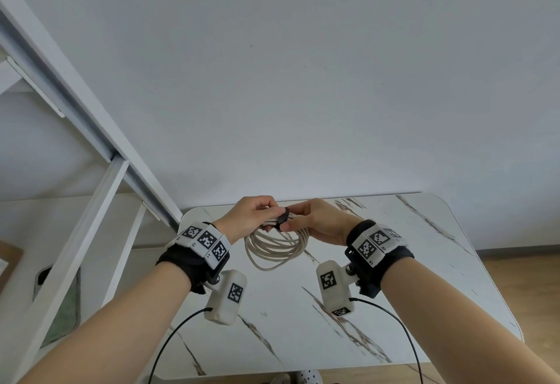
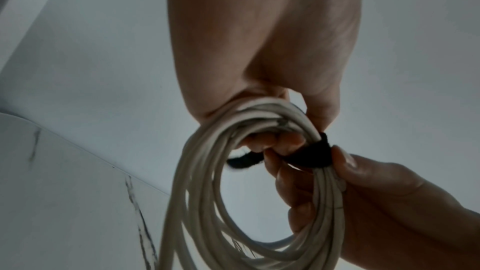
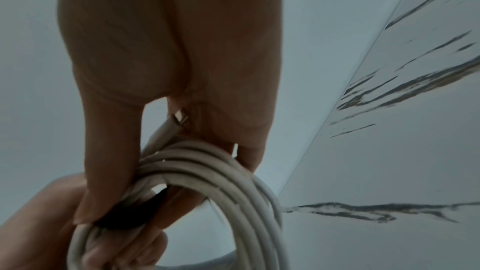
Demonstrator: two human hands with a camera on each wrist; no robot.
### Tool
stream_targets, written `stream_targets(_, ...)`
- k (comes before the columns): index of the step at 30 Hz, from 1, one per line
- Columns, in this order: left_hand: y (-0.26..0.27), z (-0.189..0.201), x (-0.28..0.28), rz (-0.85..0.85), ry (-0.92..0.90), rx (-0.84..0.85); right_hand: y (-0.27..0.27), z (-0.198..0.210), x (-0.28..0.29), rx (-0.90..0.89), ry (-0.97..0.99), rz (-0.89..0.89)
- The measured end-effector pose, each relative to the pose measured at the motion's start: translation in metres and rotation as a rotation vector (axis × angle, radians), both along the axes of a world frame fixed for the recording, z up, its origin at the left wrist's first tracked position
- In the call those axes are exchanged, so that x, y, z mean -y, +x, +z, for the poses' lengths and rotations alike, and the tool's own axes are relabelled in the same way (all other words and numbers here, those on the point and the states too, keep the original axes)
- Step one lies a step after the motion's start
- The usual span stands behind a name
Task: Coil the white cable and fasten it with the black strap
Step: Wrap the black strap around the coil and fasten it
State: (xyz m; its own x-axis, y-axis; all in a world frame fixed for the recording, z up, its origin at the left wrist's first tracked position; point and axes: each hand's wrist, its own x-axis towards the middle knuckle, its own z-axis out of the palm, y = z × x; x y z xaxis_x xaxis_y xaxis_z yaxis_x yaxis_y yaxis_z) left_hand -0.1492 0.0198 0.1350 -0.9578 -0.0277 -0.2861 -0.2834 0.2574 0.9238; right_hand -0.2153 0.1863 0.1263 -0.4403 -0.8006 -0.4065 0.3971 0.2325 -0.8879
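The white cable [image 1: 274,250] hangs as a coil of several loops above the far part of the marble table [image 1: 394,292]. My left hand [image 1: 256,215] grips the top of the bundle [image 2: 259,114] with curled fingers. My right hand [image 1: 306,218] pinches the black strap [image 1: 283,217] where it wraps around the gathered strands. In the left wrist view the strap [image 2: 309,154] circles the cable between my right thumb and fingers, with a loose end [image 2: 244,161] sticking inward. In the right wrist view a metal plug end [image 3: 179,120] of the cable [image 3: 221,171] lies under my right palm.
A white shelf frame [image 1: 91,201] stands at the left of the table. The plain wall rises just behind the table's far edge. Black wires [image 1: 181,329] run from both wrist cameras toward the near edge. The floor [image 1: 515,277] shows at the right.
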Motion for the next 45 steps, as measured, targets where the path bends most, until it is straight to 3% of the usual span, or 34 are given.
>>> stream_targets(7, -0.002, -0.003, 0.000, 0.055, -0.022, 0.015, 0.000, -0.007, 0.005, -0.068, -0.036, -0.145)
stream_targets(17, -0.010, 0.002, 0.001, 0.176, 0.086, 0.045, 0.002, 0.000, 0.007, -0.147, -0.132, -0.387)
stream_targets(27, -0.012, 0.008, 0.003, 0.146, 0.122, 0.092, -0.001, 0.005, 0.010, -0.252, -0.092, -0.368)
stream_targets(35, -0.015, 0.011, -0.001, 0.062, 0.094, 0.072, -0.011, 0.015, 0.012, -0.301, -0.049, -0.526)
stream_targets(45, -0.015, 0.001, -0.001, 0.089, 0.165, 0.043, -0.017, 0.020, 0.009, -0.358, -0.017, -0.426)
